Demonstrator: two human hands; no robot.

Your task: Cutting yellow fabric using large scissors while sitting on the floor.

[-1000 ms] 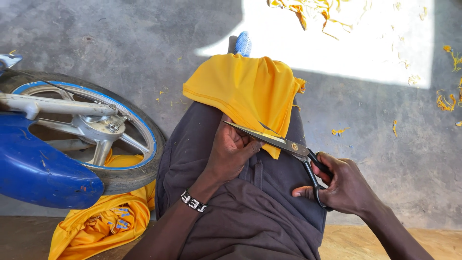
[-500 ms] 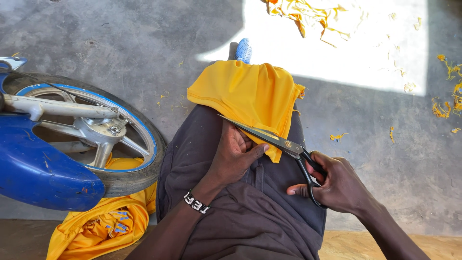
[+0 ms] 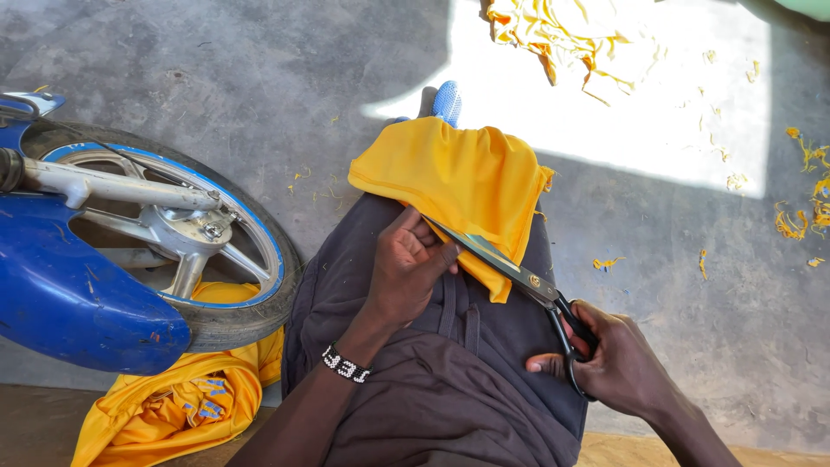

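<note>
While my left hand (image 3: 406, 272) pinches the yellow fabric (image 3: 458, 186) on my lap, my right hand (image 3: 609, 359) grips the scissors (image 3: 519, 277), blades shut on its edge.

Yellow cloth (image 3: 458, 177) matt; scissors (image 3: 519, 272) shiny metal; floor (image 3: 259, 69) rough, probably concrete.
</note>
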